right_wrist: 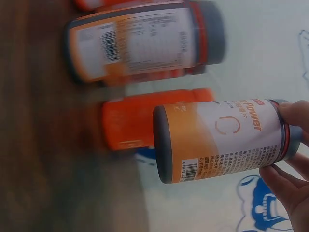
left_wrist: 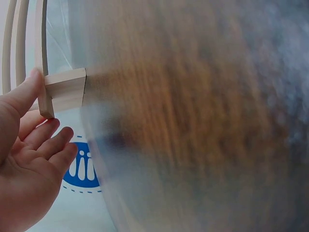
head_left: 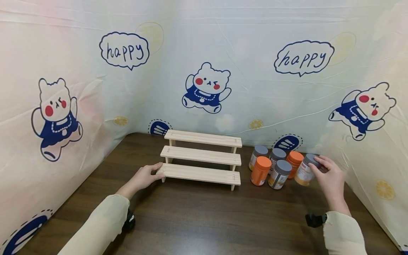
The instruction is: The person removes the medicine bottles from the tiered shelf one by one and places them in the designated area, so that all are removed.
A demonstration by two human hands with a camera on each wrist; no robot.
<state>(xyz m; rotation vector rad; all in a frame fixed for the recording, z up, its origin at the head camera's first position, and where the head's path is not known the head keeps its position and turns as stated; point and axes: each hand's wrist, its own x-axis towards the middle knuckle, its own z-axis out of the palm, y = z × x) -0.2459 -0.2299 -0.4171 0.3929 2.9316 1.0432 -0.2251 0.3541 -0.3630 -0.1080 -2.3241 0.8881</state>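
Note:
In the head view, my right hand [head_left: 330,180] grips the grey lid of a supplement bottle [head_left: 304,173] with an orange-and-white label. That bottle [right_wrist: 217,140] is slightly tilted and held off the table, its printed label facing the right wrist camera. My left hand [head_left: 145,179] pinches the left end of the lowest step of a three-step wooden rack [head_left: 199,173]. The left wrist view shows the thumb and fingers of the left hand [left_wrist: 34,159] on either side of the board end. Nothing stands on the rack's steps.
Beside the held bottle stand several others: an orange bottle [head_left: 261,171], a grey-lidded bottle [head_left: 279,175] and more behind them. The dark wooden table [head_left: 197,219] stretches in front. A printed cloth [head_left: 255,88] closes off the back and sides.

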